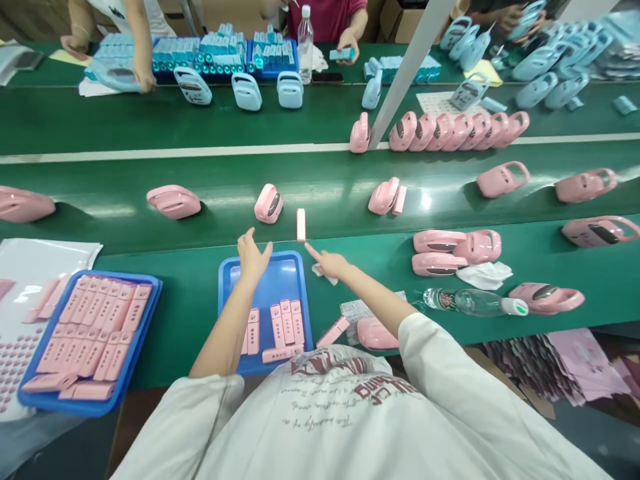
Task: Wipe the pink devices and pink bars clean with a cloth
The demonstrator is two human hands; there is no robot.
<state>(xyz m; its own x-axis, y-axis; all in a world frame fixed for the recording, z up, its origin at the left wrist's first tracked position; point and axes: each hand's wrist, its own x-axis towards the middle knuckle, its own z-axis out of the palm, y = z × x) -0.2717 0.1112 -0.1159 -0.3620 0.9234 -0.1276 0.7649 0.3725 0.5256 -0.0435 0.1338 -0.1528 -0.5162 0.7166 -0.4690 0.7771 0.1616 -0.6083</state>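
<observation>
My left hand (253,259) reaches over the far end of a blue tray (223,280), its thumb and fingers apart and holding nothing. My right hand (330,263) points with its index finger at the near end of a slim pink bar (301,225) on the belt's near edge; whether they touch I cannot tell. Just beyond my left hand lies a pink handled housing (269,204) with a dark oval panel. Inside the tray are several pink bars (287,321) with small round marks. A crumpled white wipe (324,272) lies by my right hand.
To the left, another blue tray (157,293) holds many pink bars. Pink housings are spread along the green belt (225,180). A plastic bottle (470,302) lies at right. A slanted post (407,70) crosses the far side, where co-workers' hands (349,45) handle light-blue parts.
</observation>
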